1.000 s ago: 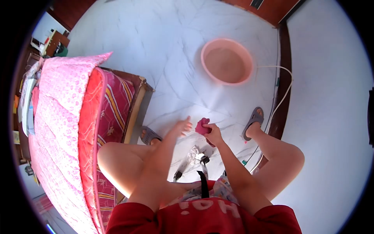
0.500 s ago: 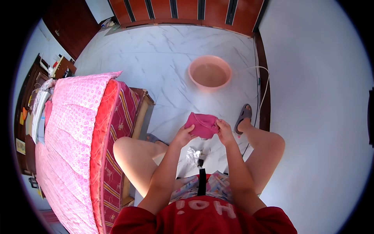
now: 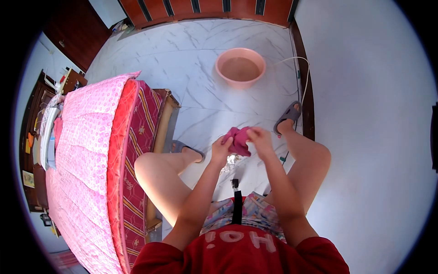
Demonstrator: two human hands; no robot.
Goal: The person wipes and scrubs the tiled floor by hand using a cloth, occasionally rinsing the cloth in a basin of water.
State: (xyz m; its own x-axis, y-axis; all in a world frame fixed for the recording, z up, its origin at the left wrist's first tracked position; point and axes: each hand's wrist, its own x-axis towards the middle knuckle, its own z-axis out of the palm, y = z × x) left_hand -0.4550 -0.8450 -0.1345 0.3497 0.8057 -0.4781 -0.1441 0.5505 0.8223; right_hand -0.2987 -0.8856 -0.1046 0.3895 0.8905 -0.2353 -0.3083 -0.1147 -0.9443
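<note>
Hands [image 3: 220, 150] half-curled at pink cloth [image 3: 239, 141]

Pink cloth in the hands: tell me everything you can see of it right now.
The cloth is a small, deep pink piece of what looks like soft fabric, bunched and creased, its outline uneven. It is held up above the floor, nearer the person than the basin. The left hand grips its left side; the right hand is at its right side, blurred, so that grip is unclear. Whether it is wet cannot be told.
</note>
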